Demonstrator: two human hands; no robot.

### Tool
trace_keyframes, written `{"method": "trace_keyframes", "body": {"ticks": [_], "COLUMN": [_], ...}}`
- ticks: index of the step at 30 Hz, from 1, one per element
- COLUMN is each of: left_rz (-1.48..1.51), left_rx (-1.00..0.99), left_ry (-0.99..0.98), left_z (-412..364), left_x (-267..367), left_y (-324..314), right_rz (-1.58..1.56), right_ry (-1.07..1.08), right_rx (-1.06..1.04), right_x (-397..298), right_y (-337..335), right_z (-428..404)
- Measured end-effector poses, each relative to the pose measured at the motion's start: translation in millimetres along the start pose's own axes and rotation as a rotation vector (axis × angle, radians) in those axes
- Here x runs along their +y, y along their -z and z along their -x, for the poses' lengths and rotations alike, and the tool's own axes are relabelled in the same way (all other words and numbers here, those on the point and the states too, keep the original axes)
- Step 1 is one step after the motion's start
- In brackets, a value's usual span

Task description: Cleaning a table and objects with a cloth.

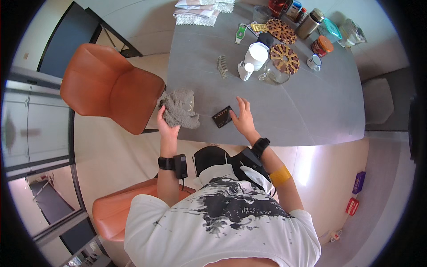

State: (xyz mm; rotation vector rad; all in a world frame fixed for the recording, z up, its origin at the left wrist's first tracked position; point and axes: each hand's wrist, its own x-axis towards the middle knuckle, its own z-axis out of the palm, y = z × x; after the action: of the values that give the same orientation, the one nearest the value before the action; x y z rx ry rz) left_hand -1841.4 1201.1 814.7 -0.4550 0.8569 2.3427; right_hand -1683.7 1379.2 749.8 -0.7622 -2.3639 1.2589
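Observation:
My left hand (pixel 168 128) grips a crumpled grey fluffy cloth (pixel 180 108) at the table's left front edge. A pale flat object (pixel 191 103) peeks out from behind the cloth; most of it is hidden. On the grey table lies a black card (pixel 222 117) bearing writing, tilted to one side. My right hand (pixel 244 118) is just right of the card with its fingers spread. Its thumb tip overlaps the card's right edge, and I cannot tell whether it touches. A pale comb (pixel 222 66) lies farther back.
White paper roll (pixel 257 55), crumpled tissue (pixel 246 70), glass mug (pixel 278 73) and wooden trivets (pixel 285 58) occupy the table's middle back. Steel thermos (pixel 310 24), orange-lidded jar (pixel 322 46) and enamel mug (pixel 314 62) stand right. Folded cloths (pixel 196 13) lie back left, beyond a brown chair (pixel 113 86).

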Motion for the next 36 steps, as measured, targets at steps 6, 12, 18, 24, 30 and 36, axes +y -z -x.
{"method": "trace_keyframes", "body": {"ticks": [6,12,18,24,30,36], "left_rz": [-0.102,-0.347,-0.409,-0.575,-1.107,-1.32], "left_rx": [0.078,-0.084,-0.117,-0.304,-0.415,-0.409], "left_ry": [0.086,0.25,0.251,0.353,0.55,0.295], "left_z": [20.3,27.1,39.1,54.2,32.9,-32.5], "left_x": [-2.2,-41.1,-76.0,-105.2,-118.4,-147.0], "left_y": [21.6,43.8,41.9,14.0,-29.7,-47.6], "right_rz": [0.199,-0.24,-0.511,-0.727,-0.762,-0.644], "right_ry": [0.026,-0.037,0.075,-0.209,-0.371,-0.485], "right_rx": [0.023,-0.121,-0.382,-0.346,-0.136,0.188], "right_x": [12.4,-16.6,-43.1,-6.1,38.2,85.8], "right_y": [-11.2,-16.9,-43.2,-11.0,33.2,91.9], "right_z": [27.3,30.1,48.6,60.0,73.2,112.7]}}
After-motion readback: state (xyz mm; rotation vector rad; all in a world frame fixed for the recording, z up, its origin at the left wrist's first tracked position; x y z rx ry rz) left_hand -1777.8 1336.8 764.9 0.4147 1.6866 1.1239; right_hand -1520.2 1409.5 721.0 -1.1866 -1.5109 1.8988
